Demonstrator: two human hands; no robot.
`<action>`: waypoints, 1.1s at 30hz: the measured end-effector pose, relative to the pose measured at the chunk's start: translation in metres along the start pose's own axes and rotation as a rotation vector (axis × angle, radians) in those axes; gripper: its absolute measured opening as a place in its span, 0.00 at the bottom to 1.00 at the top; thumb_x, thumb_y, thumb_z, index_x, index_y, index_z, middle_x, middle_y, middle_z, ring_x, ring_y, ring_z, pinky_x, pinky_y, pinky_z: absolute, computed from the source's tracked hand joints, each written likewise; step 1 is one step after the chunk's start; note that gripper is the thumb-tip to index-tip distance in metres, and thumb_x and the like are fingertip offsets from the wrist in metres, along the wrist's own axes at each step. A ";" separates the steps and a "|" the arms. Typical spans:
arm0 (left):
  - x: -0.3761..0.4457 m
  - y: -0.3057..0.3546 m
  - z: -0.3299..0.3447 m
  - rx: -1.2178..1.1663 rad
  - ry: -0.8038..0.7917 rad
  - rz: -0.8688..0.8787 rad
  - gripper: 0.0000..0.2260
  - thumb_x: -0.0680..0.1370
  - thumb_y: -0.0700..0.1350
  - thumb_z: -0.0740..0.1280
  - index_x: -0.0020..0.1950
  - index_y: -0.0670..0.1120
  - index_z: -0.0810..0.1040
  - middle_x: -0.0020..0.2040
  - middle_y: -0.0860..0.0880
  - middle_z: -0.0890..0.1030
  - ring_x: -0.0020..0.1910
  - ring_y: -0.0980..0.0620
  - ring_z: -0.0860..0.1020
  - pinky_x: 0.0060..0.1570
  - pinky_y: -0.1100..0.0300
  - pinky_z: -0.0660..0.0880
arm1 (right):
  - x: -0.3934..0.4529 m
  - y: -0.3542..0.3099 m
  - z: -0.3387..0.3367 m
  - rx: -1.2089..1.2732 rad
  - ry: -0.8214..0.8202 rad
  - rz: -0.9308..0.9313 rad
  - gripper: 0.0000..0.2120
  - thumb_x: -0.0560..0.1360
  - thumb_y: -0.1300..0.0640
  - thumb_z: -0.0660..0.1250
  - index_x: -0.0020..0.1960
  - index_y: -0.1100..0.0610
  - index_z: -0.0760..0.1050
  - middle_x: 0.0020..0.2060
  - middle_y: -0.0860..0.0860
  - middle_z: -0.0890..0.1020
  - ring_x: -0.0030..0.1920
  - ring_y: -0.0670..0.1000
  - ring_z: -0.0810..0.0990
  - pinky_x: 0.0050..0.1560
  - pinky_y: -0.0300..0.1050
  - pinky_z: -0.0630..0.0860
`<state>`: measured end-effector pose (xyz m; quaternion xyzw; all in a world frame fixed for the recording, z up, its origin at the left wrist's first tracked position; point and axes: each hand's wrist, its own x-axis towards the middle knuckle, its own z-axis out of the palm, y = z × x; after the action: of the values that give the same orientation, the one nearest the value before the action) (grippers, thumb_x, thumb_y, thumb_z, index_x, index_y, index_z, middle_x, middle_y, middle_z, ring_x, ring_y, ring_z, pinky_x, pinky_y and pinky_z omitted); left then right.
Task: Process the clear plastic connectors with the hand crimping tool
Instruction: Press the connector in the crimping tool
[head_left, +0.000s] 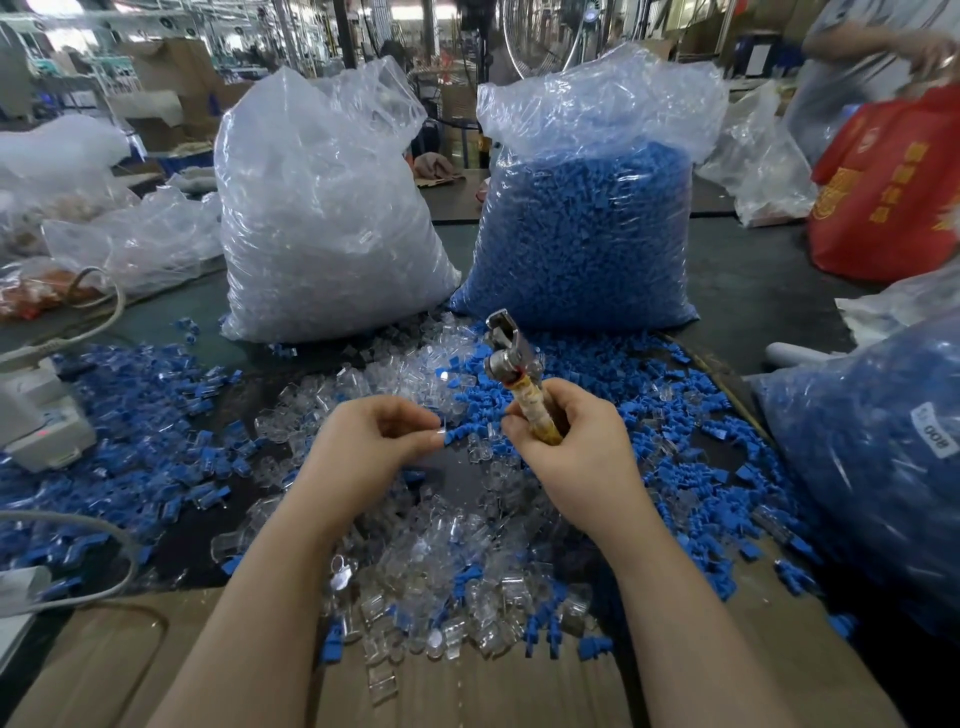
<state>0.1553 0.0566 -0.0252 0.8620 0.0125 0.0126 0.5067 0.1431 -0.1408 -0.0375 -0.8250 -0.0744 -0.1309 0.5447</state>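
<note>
At centre frame our right hand (563, 436) curls its fingers round the hand crimping tool (519, 379), metal head tilted up and away. Our left hand (374, 436) pinches a clear plastic connector (440, 432) with a blue piece at its fingertips, above loose connectors heaped on the surface (753, 291)

Bright, even overhead light puts glare on the clear bag (332, 208). Left and right of it, edges bend and blur; the red bag (888, 192) seems motion-smeared.
</note>
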 end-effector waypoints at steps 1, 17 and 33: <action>-0.002 0.003 0.000 -0.135 -0.025 -0.007 0.05 0.71 0.44 0.77 0.45 0.50 0.84 0.39 0.54 0.86 0.36 0.62 0.82 0.32 0.75 0.72 | 0.000 0.000 0.000 0.009 -0.010 0.007 0.08 0.75 0.53 0.71 0.41 0.56 0.76 0.28 0.49 0.73 0.29 0.44 0.67 0.33 0.49 0.70; -0.008 0.018 0.006 -0.253 -0.068 0.129 0.08 0.70 0.37 0.77 0.44 0.49 0.85 0.41 0.51 0.87 0.42 0.55 0.85 0.43 0.68 0.79 | 0.000 0.000 0.001 -0.014 -0.088 0.029 0.11 0.76 0.51 0.71 0.40 0.55 0.75 0.25 0.42 0.73 0.26 0.43 0.67 0.30 0.42 0.66; -0.013 0.024 0.019 -0.219 -0.040 0.160 0.08 0.70 0.35 0.76 0.44 0.48 0.85 0.39 0.52 0.86 0.38 0.59 0.83 0.39 0.69 0.77 | -0.001 -0.003 0.001 0.040 -0.067 0.068 0.08 0.76 0.54 0.71 0.41 0.57 0.78 0.28 0.50 0.75 0.29 0.46 0.69 0.32 0.52 0.70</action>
<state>0.1435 0.0283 -0.0136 0.7998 -0.0679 0.0374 0.5953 0.1419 -0.1388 -0.0355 -0.8200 -0.0670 -0.0832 0.5623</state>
